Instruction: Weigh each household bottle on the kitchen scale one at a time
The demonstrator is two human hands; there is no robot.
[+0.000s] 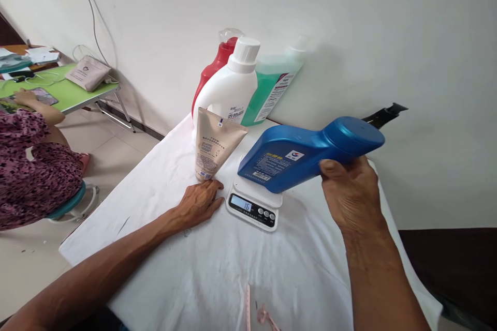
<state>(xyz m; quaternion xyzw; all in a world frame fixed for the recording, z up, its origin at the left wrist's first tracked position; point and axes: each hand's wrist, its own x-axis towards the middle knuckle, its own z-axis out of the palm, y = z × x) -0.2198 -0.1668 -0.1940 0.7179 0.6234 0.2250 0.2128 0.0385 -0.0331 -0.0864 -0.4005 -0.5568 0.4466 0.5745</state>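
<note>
My right hand (351, 191) is wrapped round the cap end of a blue plastic bottle (287, 155) with a printed label. The bottle is tilted, its base over the plate of a small white digital scale (252, 209); I cannot tell whether they touch. The scale's lit display seems to read 16. Resting on the white cloth left of the scale is my left hand (200, 201), its fingers loosely apart and nothing seen in them. A beige squeeze tube (215, 142) stands on its cap end just beyond those fingers.
A white jug bottle (227, 88), a red bottle (212, 70) and a green liquid bottle (272, 88) stand by the wall. A black pump top (386, 114) shows behind the blue bottle. A pink tape (248, 307) lies in front. Left, a person sits at a green table (73, 95).
</note>
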